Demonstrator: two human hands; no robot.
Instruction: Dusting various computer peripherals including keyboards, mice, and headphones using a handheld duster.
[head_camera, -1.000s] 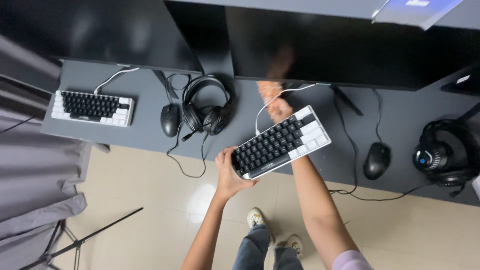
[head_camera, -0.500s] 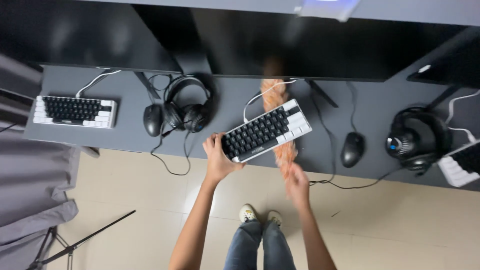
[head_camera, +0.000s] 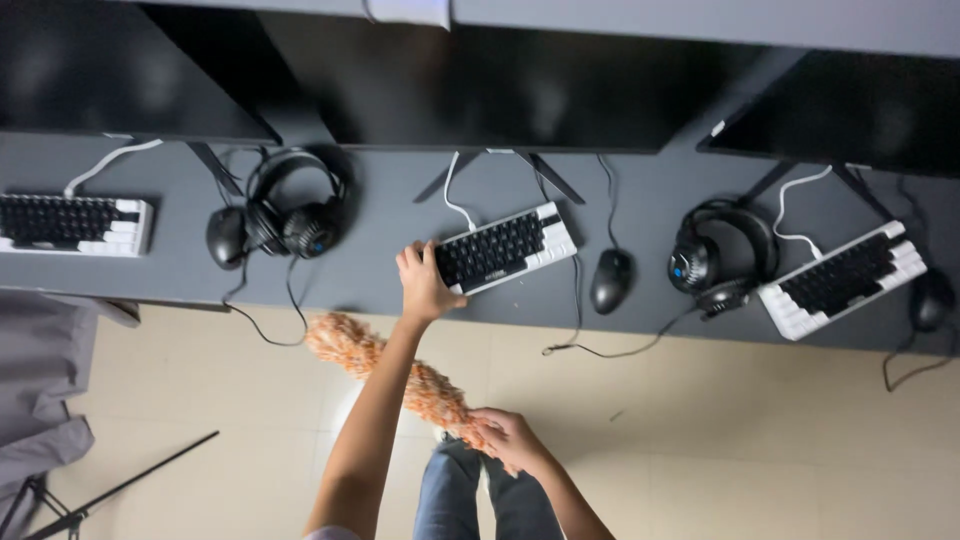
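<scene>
The person's left hand (head_camera: 425, 283) rests on the left end of a small black-and-white keyboard (head_camera: 507, 248), fingers curled over its near corner and gripping it. The keyboard lies at a slant on the dark grey desk (head_camera: 380, 270), its right end farther from the edge than its left, with a white cable running from its far side towards the monitors. The right hand (head_camera: 507, 440) is down below the desk edge, over the pale floor, closed around the handle end of a fluffy orange duster (head_camera: 395, 372). The duster stretches up and to the left from that fist, passing behind the left forearm, its tip near the desk's front edge but not touching it as far as I can tell.

Just right of the keyboard sits a black mouse (head_camera: 611, 281), apart from it. To the left, a black headset (head_camera: 290, 215) lies beside another mouse (head_camera: 226, 237), and further left a second keyboard (head_camera: 72, 222). On the right there is another headset (head_camera: 722, 255) next to a third keyboard (head_camera: 842, 279). Dark monitors (head_camera: 480, 85) line the far side of the desk.
</scene>
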